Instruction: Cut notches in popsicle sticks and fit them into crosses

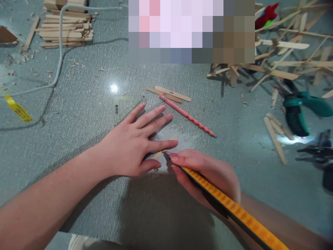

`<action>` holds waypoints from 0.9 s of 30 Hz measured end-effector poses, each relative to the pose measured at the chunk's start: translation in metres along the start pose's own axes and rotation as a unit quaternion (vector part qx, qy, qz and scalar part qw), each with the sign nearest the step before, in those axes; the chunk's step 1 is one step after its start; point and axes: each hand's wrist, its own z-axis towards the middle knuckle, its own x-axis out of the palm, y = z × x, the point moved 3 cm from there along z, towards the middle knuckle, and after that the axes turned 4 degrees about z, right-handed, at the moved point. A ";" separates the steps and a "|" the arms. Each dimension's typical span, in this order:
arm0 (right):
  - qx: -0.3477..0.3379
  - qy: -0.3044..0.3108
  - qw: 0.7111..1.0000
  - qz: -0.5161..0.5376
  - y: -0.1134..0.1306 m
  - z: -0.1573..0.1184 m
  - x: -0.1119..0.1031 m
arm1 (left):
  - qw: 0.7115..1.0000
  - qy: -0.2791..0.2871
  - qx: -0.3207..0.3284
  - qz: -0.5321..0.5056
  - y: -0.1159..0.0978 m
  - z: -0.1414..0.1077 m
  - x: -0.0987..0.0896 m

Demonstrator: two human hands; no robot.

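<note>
My left hand (137, 142) lies flat with its fingers spread, the forefinger and thumb on either side of a small piece of wooden craft stick (157, 155). Most of that piece is hidden under the hand. In my right hand (208, 170) is a utility knife (223, 199) with a long yellow and black handle. Its blade tip touches or almost touches the stick piece. A pale patch shows on the surface beneath. Beyond my left fingertips lie a pink pencil (189, 117) and a pair of craft sticks (173, 93). A clear set square (118, 107) is partly under my left hand.
Bundled craft sticks (66, 31) lie at the back left, beside a white cable (61, 45) with a yellow tag (17, 108). Wood chips are scattered there. A stick structure (283, 66) fills the back right, near teal-handled pliers (296, 111) and loose sticks (275, 140).
</note>
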 end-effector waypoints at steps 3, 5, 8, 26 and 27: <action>-0.008 0.003 1.000 -0.005 -0.001 0.000 -0.001 | 1.000 0.001 0.003 -0.008 0.001 0.000 0.001; -0.013 0.004 1.000 -0.009 -0.001 0.000 -0.001 | 1.000 0.003 0.003 -0.011 0.002 0.000 0.002; -0.017 0.000 1.000 -0.012 -0.001 0.000 -0.002 | 1.000 0.004 0.003 -0.012 0.002 0.001 0.002; -0.023 -0.006 0.999 -0.028 -0.001 -0.001 0.001 | 1.000 0.001 0.006 -0.007 0.001 0.001 0.002; -0.024 -0.005 0.999 -0.026 0.000 0.000 0.001 | 1.000 0.002 0.005 -0.007 0.001 0.001 0.002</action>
